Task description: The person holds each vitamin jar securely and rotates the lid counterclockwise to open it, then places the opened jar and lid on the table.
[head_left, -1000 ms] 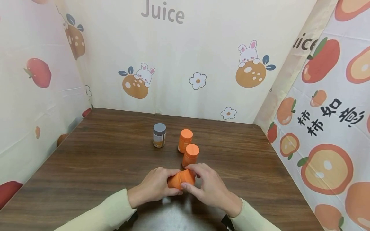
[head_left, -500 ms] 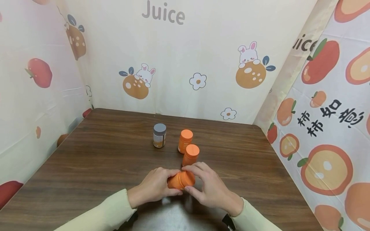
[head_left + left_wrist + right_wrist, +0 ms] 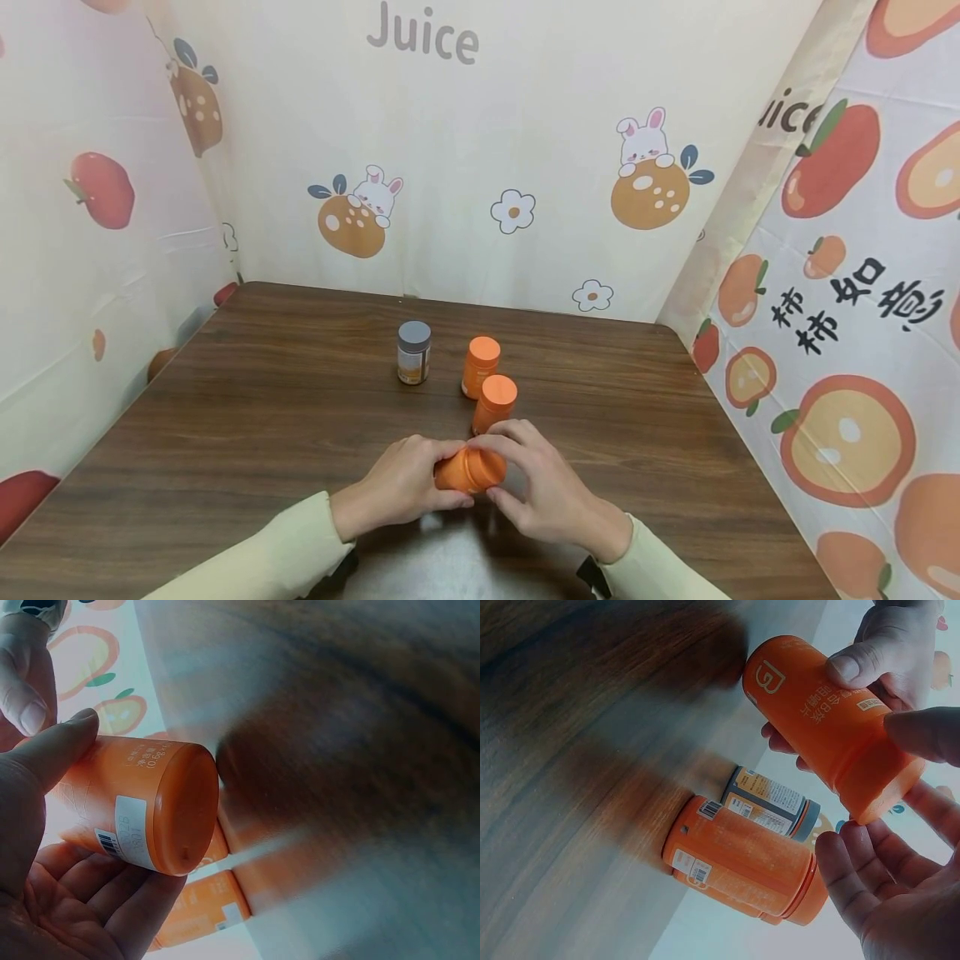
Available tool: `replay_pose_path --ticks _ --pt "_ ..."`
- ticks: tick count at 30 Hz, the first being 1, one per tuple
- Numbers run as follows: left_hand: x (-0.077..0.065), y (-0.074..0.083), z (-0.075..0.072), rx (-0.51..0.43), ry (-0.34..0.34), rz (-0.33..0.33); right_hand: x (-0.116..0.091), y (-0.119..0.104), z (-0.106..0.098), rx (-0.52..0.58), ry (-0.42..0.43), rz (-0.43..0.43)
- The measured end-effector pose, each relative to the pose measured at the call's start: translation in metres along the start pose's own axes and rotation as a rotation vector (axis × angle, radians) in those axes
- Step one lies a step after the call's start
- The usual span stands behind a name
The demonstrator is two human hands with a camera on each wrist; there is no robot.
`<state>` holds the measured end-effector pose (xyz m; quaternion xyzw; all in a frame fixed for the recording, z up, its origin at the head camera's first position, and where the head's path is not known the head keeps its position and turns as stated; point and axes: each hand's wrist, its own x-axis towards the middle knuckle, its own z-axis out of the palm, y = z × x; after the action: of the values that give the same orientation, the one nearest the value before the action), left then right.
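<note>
An orange plastic pill bottle [image 3: 453, 475] lies tilted between both hands, close over the near part of the table, its orange lid [image 3: 489, 468] pointing right. My left hand [image 3: 401, 482] grips the bottle body, thumb on one side and fingers on the other. My right hand [image 3: 546, 483] pinches at the lid, thumb and index finger on its sides; its other fingers [image 3: 859, 855] are loosely bent below it in the right wrist view. White print and a barcode label [image 3: 132, 829] show on the bottle in the left wrist view. The lid is mostly hidden there.
Just beyond the hands stand two more upright orange pill bottles, a nearer one [image 3: 495, 405] and a farther one [image 3: 481, 367]. A grey-lidded bottle [image 3: 414, 353] stands to their left. Printed curtains [image 3: 450, 167] border the brown wooden table [image 3: 262, 400] at the back and sides.
My right hand's thumb and index finger have shifted round the lid, the thumb slipping from over it toward its near lower edge. The left hand and the bottle have stayed in place.
</note>
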<state>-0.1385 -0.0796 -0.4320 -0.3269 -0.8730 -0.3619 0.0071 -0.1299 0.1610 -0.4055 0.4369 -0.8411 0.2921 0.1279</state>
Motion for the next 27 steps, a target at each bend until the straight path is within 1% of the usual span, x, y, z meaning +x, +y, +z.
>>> replay_pose_path --ticks 3,6,13,18,21,27 --pt "0.0 0.0002 0.0001 0.009 0.002 0.001 0.0001 -0.0006 0.0005 0.003 0.003 0.016" --pt "0.0 0.0005 0.0004 0.015 0.0 0.0 0.0002 -0.0016 0.0014 -0.003 0.019 0.052" --pt "0.0 0.0006 0.0005 0.009 0.0 -0.008 -0.0005 -0.004 0.0036 -0.005 0.061 0.196" --pt "0.0 0.0008 0.0007 0.009 0.005 -0.011 -0.0006 -0.006 0.0045 -0.051 0.071 0.265" --pt "-0.0001 0.0009 0.0004 0.003 0.001 -0.015 -0.0003 -0.0063 0.0051 -0.075 0.069 0.287" --pt "0.0001 0.0012 0.0005 -0.009 -0.006 -0.019 0.0011 -0.0056 0.0062 -0.075 0.071 0.285"
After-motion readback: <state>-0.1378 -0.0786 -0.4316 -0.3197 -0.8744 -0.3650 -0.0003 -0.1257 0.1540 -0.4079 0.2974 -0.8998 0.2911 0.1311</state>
